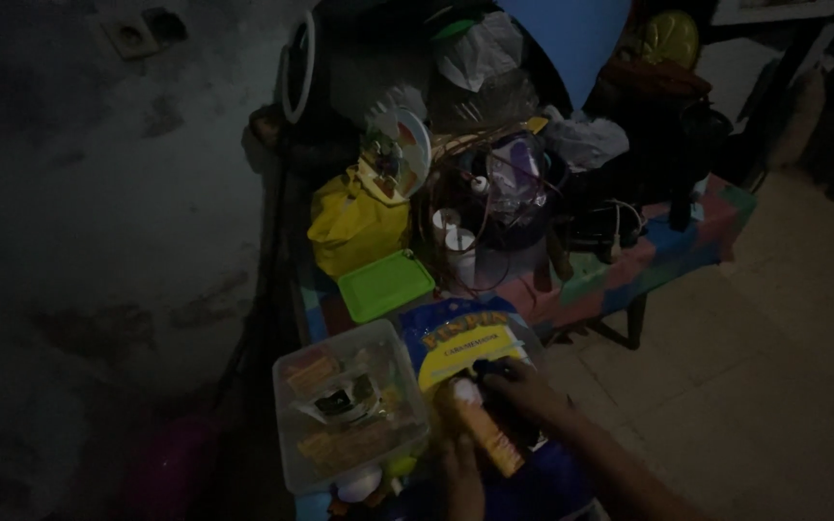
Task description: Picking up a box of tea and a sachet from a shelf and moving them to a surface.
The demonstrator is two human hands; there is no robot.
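We see a dim room from above. Our right hand [523,391] has its fingers wrapped around the top of a slim orange tube [485,429] with a pale cap end; the tube lies slanted over a blue and yellow bag [460,338]. Our left hand [460,478] rests just below the tube, touching it; we cannot tell how its fingers stand. Left of the tube sits a clear box [291,453] of small items, with a green lid [385,284] beyond.
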